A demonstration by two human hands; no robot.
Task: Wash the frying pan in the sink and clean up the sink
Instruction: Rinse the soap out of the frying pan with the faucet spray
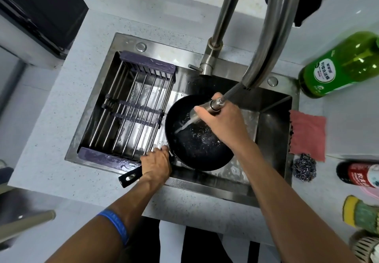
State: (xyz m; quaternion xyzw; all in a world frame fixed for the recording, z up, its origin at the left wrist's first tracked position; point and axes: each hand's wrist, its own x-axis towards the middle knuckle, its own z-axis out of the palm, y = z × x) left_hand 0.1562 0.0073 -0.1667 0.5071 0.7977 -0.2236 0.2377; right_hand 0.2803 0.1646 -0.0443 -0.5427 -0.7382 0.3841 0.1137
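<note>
1. Head view: I see the frying pan point(196, 139) in the right half of the sink point(272, 111), tilted, its black handle point(131, 176) sticking out over the sink's front edge.
2. My left hand point(156, 164) is curled round the handle where it joins the pan.
3. My right hand point(223, 123) grips the pull-out spray head point(203, 111), fingers wrapped round it, its hose running up to the faucet point(213, 57) at the sink's back edge.
4. Water point(184, 126) streams from the head onto the pan's dark inside.
5. A metal drying rack point(131, 111) with purple ends spans the sink's left half, just beside the pan.
6. On the counter past the sink's right edge lie a pink cloth point(307, 133) and a steel scourer point(303, 168); a green bottle point(336, 68) lies near the back right corner.
7. A blue wristband point(117, 225) circles my left forearm.
</note>
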